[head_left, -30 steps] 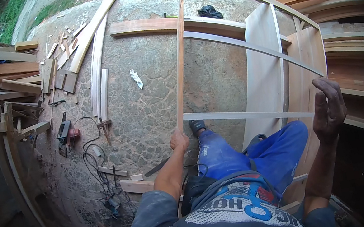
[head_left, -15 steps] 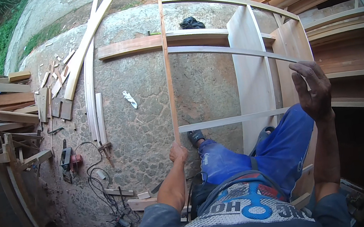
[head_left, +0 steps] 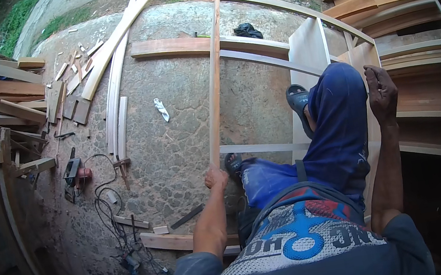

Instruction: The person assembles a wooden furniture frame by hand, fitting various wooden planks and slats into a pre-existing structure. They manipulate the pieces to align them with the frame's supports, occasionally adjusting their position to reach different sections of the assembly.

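Note:
A large wooden frame (head_left: 214,77) with crossbars and wide pale boards stands around my legs. My left hand (head_left: 216,178) is closed around the near end of its left rail. On the other side, my right hand (head_left: 381,88) is at the frame's right edge with its fingers curled on it; the fingertips are partly hidden. A pale crossbar (head_left: 260,147) runs low in front of my shins. My right knee is raised, and that sandalled foot (head_left: 300,106) is up beside a wide upright board (head_left: 305,44). The left foot is near the left rail.
Long planks (head_left: 118,47) lie on the cracked ground ahead left, with offcuts beside them. A red and black power tool (head_left: 76,176) and tangled cables (head_left: 105,206) lie at left. Timber (head_left: 2,86) is stacked far left. Wooden cabinet frames (head_left: 422,51) stand at right.
My right leg has lifted and bent, its knee rising and its foot coming forward. The right hand has moved slightly nearer, to the frame's right edge. My left hand keeps its grip on the left rail.

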Demonstrator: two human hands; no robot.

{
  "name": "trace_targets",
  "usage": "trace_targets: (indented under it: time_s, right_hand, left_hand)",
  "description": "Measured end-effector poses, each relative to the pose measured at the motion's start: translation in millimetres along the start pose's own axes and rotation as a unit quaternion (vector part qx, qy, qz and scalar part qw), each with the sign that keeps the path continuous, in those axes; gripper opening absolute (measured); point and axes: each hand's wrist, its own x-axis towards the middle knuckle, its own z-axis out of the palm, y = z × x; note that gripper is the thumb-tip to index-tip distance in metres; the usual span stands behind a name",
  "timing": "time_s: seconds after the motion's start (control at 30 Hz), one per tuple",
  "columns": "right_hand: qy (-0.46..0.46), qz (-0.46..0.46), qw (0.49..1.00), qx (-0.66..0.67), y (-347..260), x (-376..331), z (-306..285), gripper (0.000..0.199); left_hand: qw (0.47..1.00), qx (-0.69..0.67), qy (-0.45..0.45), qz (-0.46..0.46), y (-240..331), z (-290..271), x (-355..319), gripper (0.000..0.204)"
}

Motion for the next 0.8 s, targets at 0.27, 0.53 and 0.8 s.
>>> trace_targets:
  time_s: [0.27,0.53,0.8]
  right_hand:
    - [-0.124,-0.067,0.987,0.074,-27,28,94,0.019]
    - [-0.334,-0.034,0.94,0.054,21,55,193,0.031]
    - [-0.472,-0.053,0.873,0.111,83,95,349,0.031]
  left_hand:
    - [1.0,-0.023,-0.004,-0.014,6,-4,-1,0.028]
    - [0.998,-0.058,0.006,-0.028,19,-2,-5,0.029]
    - [0.989,-0.049,-0.058,-0.125,76,-58,-7,0.029]
